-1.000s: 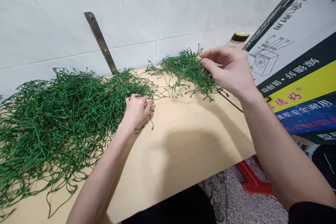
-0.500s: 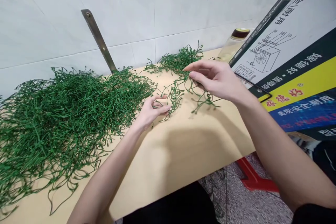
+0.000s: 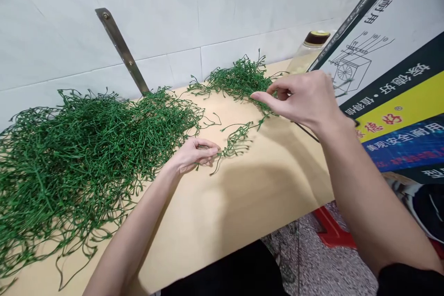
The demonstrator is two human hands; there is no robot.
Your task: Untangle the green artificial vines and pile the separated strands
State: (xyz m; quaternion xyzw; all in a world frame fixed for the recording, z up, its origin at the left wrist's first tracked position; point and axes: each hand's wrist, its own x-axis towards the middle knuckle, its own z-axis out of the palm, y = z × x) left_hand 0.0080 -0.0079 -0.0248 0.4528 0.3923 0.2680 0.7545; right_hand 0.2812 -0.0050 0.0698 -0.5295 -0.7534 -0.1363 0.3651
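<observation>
A big heap of thin green plastic vine strands [image 3: 79, 143] covers the left of the pale wooden table [image 3: 243, 194]. A smaller clump of the same strands [image 3: 237, 78] lies at the back near the wall. My left hand [image 3: 194, 155] rests on the table with its fingers pinched on one end of a green sprig [image 3: 237, 136]. My right hand [image 3: 305, 99] hovers above the table by the small clump, thumb and forefinger pinched on the sprig's other end.
A metal bracket [image 3: 121, 48] leans against the white tiled wall. A jar with a dark lid [image 3: 310, 48] stands at the back right. A printed signboard [image 3: 391, 64] leans over the table's right edge. Below are speckled floor and a red stool leg [image 3: 331, 231].
My left hand left the big heap and moved right, pinching a sprig. My right hand pulled that sprig out of the small clump, and it now stretches between both hands.
</observation>
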